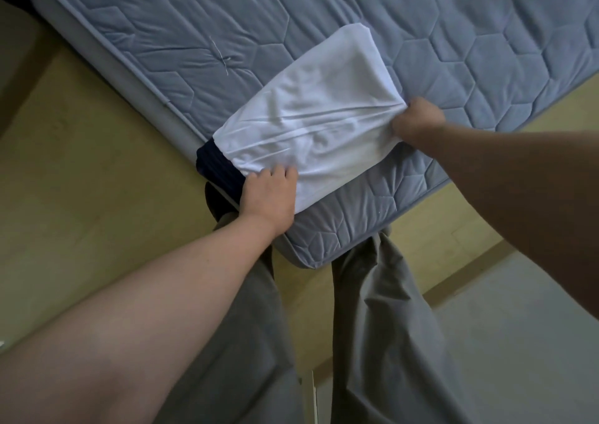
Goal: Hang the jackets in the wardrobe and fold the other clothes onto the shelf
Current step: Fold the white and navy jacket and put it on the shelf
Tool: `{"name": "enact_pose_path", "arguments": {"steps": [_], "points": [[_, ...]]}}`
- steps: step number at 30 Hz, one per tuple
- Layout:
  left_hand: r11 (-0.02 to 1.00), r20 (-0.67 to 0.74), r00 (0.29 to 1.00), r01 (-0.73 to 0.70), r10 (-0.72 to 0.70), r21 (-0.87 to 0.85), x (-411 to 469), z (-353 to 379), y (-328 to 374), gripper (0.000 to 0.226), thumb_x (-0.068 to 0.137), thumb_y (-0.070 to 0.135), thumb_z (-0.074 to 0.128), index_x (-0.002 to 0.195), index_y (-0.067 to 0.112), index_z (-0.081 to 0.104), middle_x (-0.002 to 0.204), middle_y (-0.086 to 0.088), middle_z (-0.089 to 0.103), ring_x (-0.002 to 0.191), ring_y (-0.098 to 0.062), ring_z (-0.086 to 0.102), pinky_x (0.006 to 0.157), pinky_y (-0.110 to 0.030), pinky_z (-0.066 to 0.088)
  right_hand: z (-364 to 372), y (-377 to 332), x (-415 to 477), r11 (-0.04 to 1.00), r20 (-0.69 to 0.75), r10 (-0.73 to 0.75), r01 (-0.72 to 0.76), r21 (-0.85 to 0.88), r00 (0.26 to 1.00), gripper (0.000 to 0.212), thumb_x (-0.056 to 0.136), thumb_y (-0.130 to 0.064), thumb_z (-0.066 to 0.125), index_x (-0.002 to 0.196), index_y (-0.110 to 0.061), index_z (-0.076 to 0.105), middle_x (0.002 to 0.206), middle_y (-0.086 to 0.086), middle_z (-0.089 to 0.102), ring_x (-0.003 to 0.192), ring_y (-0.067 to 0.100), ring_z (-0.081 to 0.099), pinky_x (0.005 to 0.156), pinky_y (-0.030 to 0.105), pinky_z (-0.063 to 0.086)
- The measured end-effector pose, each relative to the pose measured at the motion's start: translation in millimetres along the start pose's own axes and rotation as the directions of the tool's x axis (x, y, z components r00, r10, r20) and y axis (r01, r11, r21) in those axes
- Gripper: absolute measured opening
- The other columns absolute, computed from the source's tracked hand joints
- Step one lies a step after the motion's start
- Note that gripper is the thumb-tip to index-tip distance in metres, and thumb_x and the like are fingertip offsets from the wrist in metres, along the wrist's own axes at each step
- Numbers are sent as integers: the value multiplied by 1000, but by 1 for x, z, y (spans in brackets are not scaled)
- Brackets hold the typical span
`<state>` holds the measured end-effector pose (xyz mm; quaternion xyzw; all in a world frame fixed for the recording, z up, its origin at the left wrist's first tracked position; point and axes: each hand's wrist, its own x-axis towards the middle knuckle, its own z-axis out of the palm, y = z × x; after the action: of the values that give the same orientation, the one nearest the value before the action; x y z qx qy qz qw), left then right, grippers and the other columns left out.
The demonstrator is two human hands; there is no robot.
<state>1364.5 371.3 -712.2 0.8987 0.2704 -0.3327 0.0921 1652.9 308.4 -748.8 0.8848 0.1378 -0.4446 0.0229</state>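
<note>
A white garment [311, 112] with a dark navy band [217, 167] at one end lies folded into a long strip on the corner of the blue quilted mattress [194, 34]. My left hand [269, 196] grips the near end of the cloth beside the navy band, fingers curled over its edge. My right hand [418, 120] pinches the bunched right edge of the white cloth, pulling creases across it. The far end of the garment lies flat on the mattress.
The mattress corner [311, 255] points toward my legs in grey trousers [382, 342]. Yellowish floor [81, 164] lies to the left and right of the bed. A grey floor patch [534, 326] is at lower right.
</note>
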Motion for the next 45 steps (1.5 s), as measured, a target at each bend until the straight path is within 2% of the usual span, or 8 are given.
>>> {"name": "enact_pose_path", "arguments": {"steps": [6,15,18,20,29,35,39,45], "points": [[975,119,972,213,-204,-61,19,-9,-14,56,84,39,64,129,15,42,128,-10,52,115,-27,53,92,-38,41,0,9,0,993,25,-6,3,119,1000,44,92,-25,41,128,-3,54,128,22,57,113,39,56,82,34,42],[912,-404,881,68,-245,-404,52,-62,2,41,88,38,59,123,17,54,126,-5,52,113,-25,52,93,-39,40,-15,-58,-12,935,-228,-229,279,218,946,45,89,-54,44,121,-27,61,127,7,59,119,29,55,106,47,42],[897,-375,875,135,-308,-421,80,-77,-3,48,89,38,60,132,17,49,137,-4,47,123,-25,48,103,-40,37,-27,-89,-2,916,-158,-251,287,279,955,61,92,-71,40,97,-18,68,106,7,68,107,30,63,98,41,47],[871,-340,886,127,-315,-474,99,-87,-4,51,92,39,59,136,15,47,140,-5,46,128,-26,46,106,-41,35,-34,-107,9,912,-55,-256,260,317,965,69,93,-70,45,114,-9,71,117,14,68,113,31,63,97,36,49],[829,-227,954,36,-195,-558,183,-142,-14,37,101,31,40,129,17,61,133,-14,60,124,-34,54,101,-40,44,-34,-76,21,812,-9,-299,260,523,954,42,86,-58,70,98,-18,74,74,-8,62,66,9,56,54,16,42],[905,27,978,200,-205,-376,224,-182,14,73,84,68,51,126,10,66,133,-14,64,123,-32,60,97,-35,47,-8,-7,17,940,129,-281,245,237,951,82,78,-61,76,137,-13,47,134,10,58,121,29,56,90,29,43],[974,262,952,193,-155,-122,243,-206,34,46,86,38,62,112,1,67,103,-6,68,93,-22,64,80,-30,52,4,-5,21,960,86,-268,259,106,959,83,82,-72,62,133,-8,47,135,18,57,124,38,55,96,41,46],[980,671,715,168,-197,109,271,-206,34,41,95,13,37,66,-7,59,56,-21,57,55,-32,48,60,-29,38,13,-2,29,940,60,-316,304,156,947,75,86,-67,62,128,-7,46,130,21,59,118,39,57,79,37,36]]}}
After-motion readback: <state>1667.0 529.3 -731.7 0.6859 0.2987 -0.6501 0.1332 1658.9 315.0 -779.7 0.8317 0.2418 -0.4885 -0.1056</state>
